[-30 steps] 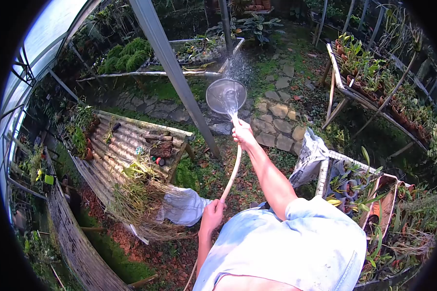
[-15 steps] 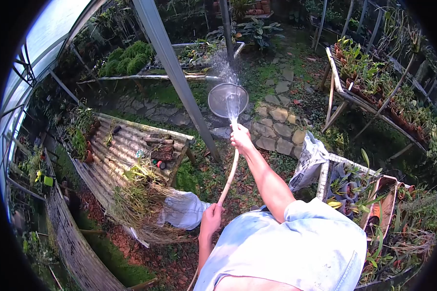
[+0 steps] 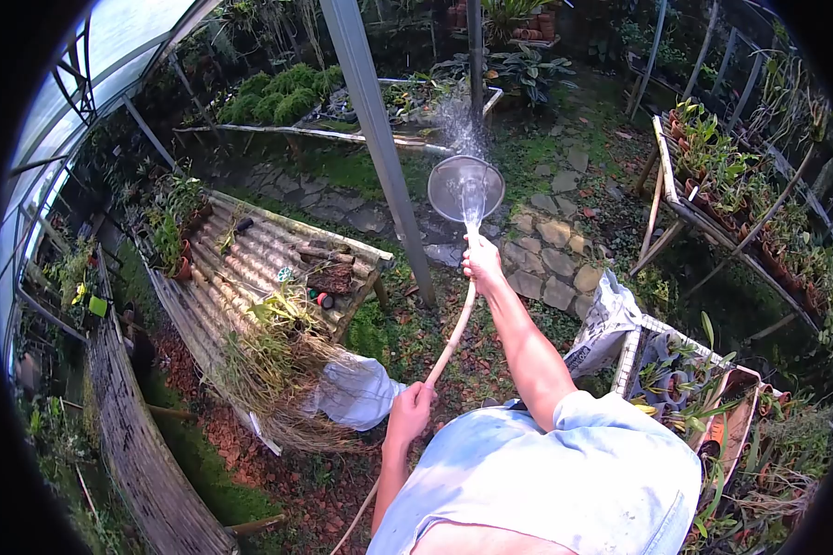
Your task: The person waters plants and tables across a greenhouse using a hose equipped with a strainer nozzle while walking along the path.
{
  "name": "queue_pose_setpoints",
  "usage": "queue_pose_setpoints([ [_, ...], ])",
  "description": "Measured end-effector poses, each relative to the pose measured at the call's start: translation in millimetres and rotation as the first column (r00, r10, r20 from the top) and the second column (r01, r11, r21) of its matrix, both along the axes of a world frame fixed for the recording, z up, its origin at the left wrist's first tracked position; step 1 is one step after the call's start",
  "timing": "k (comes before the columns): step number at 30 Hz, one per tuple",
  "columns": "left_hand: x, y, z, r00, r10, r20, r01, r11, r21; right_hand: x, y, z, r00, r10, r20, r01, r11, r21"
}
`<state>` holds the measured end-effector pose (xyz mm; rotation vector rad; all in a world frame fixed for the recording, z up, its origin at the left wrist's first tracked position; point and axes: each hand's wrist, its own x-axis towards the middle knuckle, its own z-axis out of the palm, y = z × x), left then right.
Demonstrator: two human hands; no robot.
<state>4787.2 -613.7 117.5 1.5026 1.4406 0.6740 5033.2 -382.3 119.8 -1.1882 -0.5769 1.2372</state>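
My right hand (image 3: 482, 260), arm stretched forward, is closed around the pale hose (image 3: 457, 338) near its far end. Just beyond the fingers, water shoots out at a round, mesh-like spray head (image 3: 466, 188) and scatters as drops past it. How the spray head joins the hose is hard to make out in the splash. Lower down, my left hand (image 3: 409, 413) is closed on the same hose, close to my body. From there the hose runs down to the bottom edge of the view.
A corrugated bench (image 3: 241, 264) with dry plants (image 3: 278, 370) and a white sack (image 3: 356, 393) stands left. A metal post (image 3: 377, 139) rises ahead. Potted plants fill a raised bench (image 3: 703, 166) at right. Stone paving (image 3: 541, 245) runs between; a plastic bag (image 3: 611, 319) hangs near my right arm.
The view has turned slightly left, so the surroundings appear shifted to the right. Both hands keep hold of the hose, and water still flows through the spray head.
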Motion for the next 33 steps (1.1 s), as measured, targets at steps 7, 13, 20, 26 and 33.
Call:
queue_pose_setpoints([
  [7,0,2,-13,1.000,0.002,0.012,-0.003,0.997,0.072,0,3,0,0.998,-0.048,-0.044,0.049,0.998,0.032],
  [13,3,2,-4,1.000,-0.004,-0.005,0.004,1.000,-0.006,7,9,-5,0.998,0.045,-0.035,-0.043,0.997,0.059],
  [20,10,4,4,0.999,0.041,0.002,-0.041,0.998,-0.057,11,15,-6,0.999,0.016,-0.047,-0.013,0.997,0.071],
  [26,14,-1,6,0.998,0.059,0.000,-0.058,0.992,-0.109,15,13,-11,0.997,0.061,-0.051,-0.059,0.997,0.046],
  [33,25,-7,11,0.994,0.107,0.002,-0.106,0.987,-0.120,17,14,-18,0.996,0.037,-0.078,-0.034,0.999,0.037],
])
